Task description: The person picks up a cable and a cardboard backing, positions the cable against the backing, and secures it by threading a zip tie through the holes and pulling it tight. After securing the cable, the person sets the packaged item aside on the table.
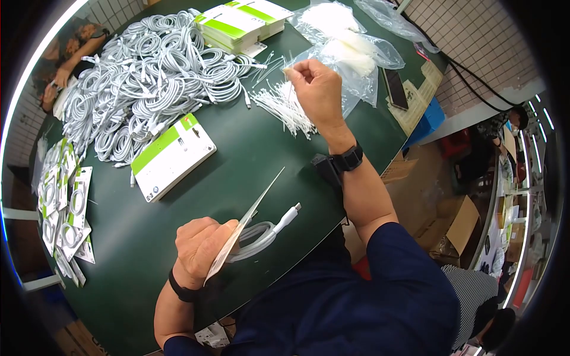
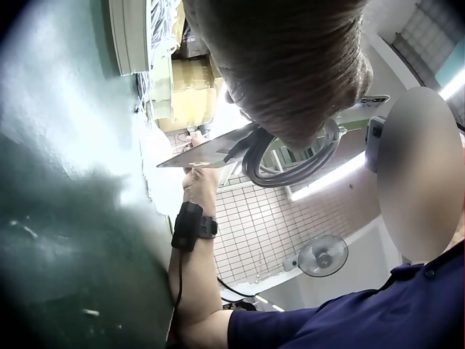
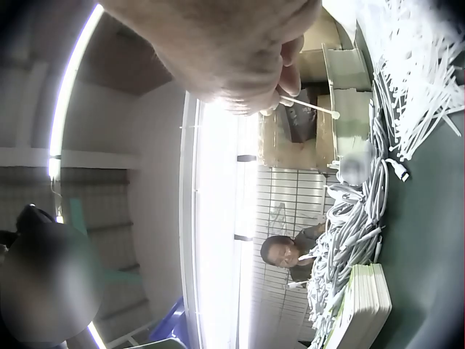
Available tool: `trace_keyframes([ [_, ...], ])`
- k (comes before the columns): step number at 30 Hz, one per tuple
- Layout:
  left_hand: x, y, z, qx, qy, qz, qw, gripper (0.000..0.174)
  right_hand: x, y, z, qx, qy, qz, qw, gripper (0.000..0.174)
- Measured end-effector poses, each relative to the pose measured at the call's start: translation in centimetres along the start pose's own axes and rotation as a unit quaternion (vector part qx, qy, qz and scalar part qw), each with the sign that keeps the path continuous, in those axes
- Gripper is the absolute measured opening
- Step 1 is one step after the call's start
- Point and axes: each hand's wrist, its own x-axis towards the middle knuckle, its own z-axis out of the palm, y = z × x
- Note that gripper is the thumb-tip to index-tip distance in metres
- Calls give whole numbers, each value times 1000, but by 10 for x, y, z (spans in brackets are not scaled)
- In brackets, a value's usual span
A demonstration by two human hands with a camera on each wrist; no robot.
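Card (image 1: 249, 212) is tilting steeply near the shirt (image 1: 350, 296), and the grip of the left hand (image 1: 202, 246) is clamping on it, thumb lying along its face. A coiled grey cable (image 1: 266, 240) is hanging beside the card's right side, its plug pointing away from the coil; whether the fingers are also gripping the coil, I cannot tell. A black band (image 1: 181, 288) is circling the left wrist.

Farther out, the right hand (image 1: 317, 89) is hovering over the tabletop (image 1: 255, 142), its grip pinching a thin white tie (image 3: 312, 107), thumb and fingertips together. A black strap (image 1: 350, 159) is circling that wrist.

Beyond the left hand, a white-and-green stack (image 1: 175, 160) is resting, with carded cables (image 1: 65, 207) lying toward the left edge. Loose ties (image 1: 288, 110) are spreading beside the right hand; a phone (image 1: 395, 89) is lying near the right edge. Past these, a cable heap (image 1: 154, 89) is sprawling, another stack (image 1: 237, 24) is standing against it, and clear bags (image 1: 350, 53) are bulging with white ties. At the far left, a second person (image 1: 74, 53) is sitting or standing beyond the heap.
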Motion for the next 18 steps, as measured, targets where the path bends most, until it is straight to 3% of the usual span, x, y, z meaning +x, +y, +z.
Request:
trace_keyframes([
  [3,3,4,-2,17,-17,5,1000,36,-5,-12,1,42,52,-21,998,16],
  [4,3,5,-3,26,-25,8,999,34,-10,-19,1,140,-1,31,990,16],
  [6,2,5,-2,41,-35,10,998,35,-19,-33,4,330,-105,132,929,16],
  [10,2,4,-1,74,-56,31,995,37,-38,-48,14,382,-220,165,882,15],
  [18,4,4,-1,98,-65,71,991,40,-51,-60,18,377,-289,188,860,12],
])
